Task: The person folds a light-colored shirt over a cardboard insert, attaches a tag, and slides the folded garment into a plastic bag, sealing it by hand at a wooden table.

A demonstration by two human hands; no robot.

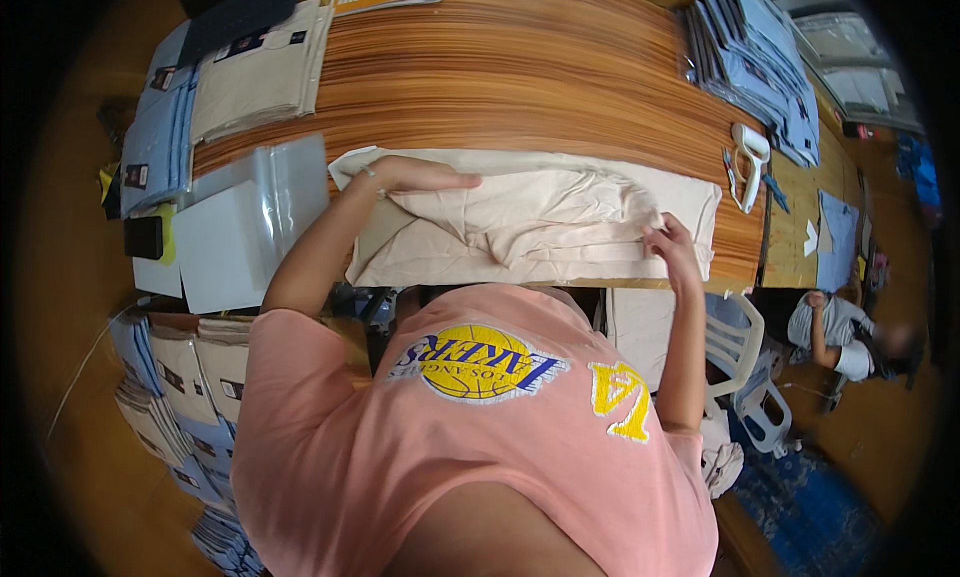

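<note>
A cream garment (560, 212) lies spread across the near side of the wooden table, partly folded and wrinkled, with a darker beige patch at its left. My left hand (425, 173) rests flat on the garment's upper left part, fingers stretched toward the right. At the right end my right hand (672, 245) pinches a bunched edge of the cloth between thumb and fingers. The cloth beneath my left palm is hidden.
Left of the garment are clear plastic sleeves (285, 197) and a white sheet (222, 247). Folded beige garments (260, 82) and blue garments (745, 62) stand stacked farther back. A lint roller (750, 157) lies at the right. A person (835, 332) sits beyond the white chair (735, 342).
</note>
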